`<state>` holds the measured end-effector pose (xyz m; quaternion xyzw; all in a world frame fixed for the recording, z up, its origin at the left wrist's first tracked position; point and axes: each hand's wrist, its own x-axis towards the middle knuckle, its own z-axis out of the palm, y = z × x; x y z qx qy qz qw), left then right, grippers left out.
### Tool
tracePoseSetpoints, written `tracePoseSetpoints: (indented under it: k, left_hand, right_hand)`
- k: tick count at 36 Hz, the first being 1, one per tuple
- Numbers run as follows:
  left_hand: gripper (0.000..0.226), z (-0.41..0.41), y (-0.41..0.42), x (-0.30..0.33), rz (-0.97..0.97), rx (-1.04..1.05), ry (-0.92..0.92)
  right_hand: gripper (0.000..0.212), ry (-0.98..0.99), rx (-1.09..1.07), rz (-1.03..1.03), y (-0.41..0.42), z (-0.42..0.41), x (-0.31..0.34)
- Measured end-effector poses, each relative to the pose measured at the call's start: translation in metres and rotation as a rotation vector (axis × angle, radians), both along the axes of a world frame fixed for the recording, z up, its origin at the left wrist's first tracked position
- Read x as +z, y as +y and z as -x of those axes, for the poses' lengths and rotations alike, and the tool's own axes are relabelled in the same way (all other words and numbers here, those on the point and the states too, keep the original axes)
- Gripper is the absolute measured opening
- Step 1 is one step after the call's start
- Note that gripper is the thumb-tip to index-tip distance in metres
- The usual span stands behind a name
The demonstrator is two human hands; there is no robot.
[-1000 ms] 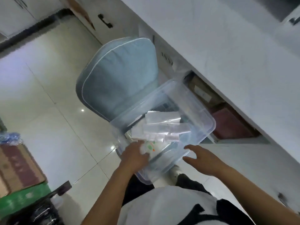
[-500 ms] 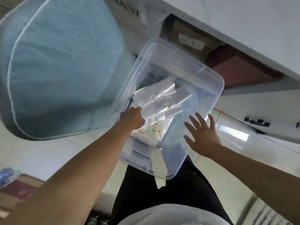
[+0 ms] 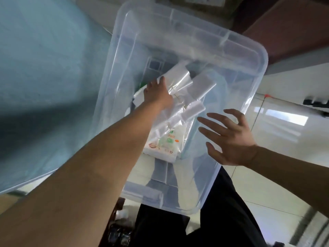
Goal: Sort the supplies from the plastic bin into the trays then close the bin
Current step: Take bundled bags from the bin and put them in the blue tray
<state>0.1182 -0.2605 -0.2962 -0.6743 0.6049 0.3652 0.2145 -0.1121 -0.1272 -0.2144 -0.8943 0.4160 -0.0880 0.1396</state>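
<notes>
A clear plastic bin fills the middle of the head view, open at the top, with no lid in sight. Inside lie several clear plastic packets over a white printed pack. My left hand reaches deep into the bin and closes on the left edge of the clear packets. My right hand hovers over the bin's right side with its fingers spread, holding nothing. No trays are in view.
A light blue cushioned chair sits close on the left of the bin. Brown boxes stand on a low shelf beyond it. Glossy white floor tiles lie to the right, and my dark trousers are below the bin.
The view has closed in on the bin. My left hand has pushed further in, from the printed pack up onto the clear packets. My right hand has spread wider near the right wall.
</notes>
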Motion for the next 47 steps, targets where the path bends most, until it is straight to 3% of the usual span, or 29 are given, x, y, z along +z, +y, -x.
tracePoseSetpoints:
  k: [3,10,16,20,23,29,33,37,39,41,44,47]
  left_hand:
    - [0.077,0.003,-0.026,-0.017,-0.01,-0.031,-0.052]
    - [0.056,0.001,-0.036,-0.03,0.074,-0.062,-0.093]
    - [0.072,-0.002,-0.011,-0.03,0.056,-0.071,-0.093]
    - [0.058,-0.003,-0.002,-0.029,0.184,-0.11,-0.131]
    - [0.043,-0.005,0.007,-0.02,0.202,-0.053,0.01]
    - [0.04,-0.019,0.047,0.034,0.369,0.212,0.163]
    - [0.033,-0.036,0.09,0.085,0.379,0.461,0.308]
    - [0.036,-0.038,0.114,0.138,0.151,0.932,0.609]
    - [0.041,-0.036,0.12,0.155,0.012,1.117,0.813]
    - [0.044,-0.031,0.123,0.161,-0.062,1.224,0.963]
    - [0.047,-0.021,0.117,0.159,-0.116,1.286,1.03]
    - [0.036,-0.017,0.102,0.149,-0.192,1.145,1.063]
  right_hand:
    - [0.037,-0.006,-0.002,-0.008,-0.001,0.0,-0.001]
    - [0.034,-0.052,-0.023,-0.001,-0.001,0.0,-0.003]
    - [0.031,-0.067,-0.039,0.003,-0.001,-0.002,-0.001]
    - [0.03,-0.076,-0.042,-0.02,-0.001,-0.001,-0.001]
    - [0.03,-0.067,-0.051,-0.047,0.0,-0.002,0.002]
    - [0.04,0.023,-0.24,-0.254,-0.008,-0.021,0.025]
    - [0.049,-0.292,-0.527,-0.562,-0.025,-0.045,0.048]
    - [0.063,-0.584,-0.884,-0.976,-0.039,-0.065,0.062]
    - [0.058,-0.731,-0.981,-1.226,-0.042,-0.07,0.063]
    - [0.038,-0.844,-0.966,-1.388,-0.041,-0.075,0.064]
    - [0.019,-0.955,-0.976,-1.333,-0.038,-0.078,0.066]
    - [0.018,-0.963,-1.048,-1.264,-0.039,-0.069,0.067]
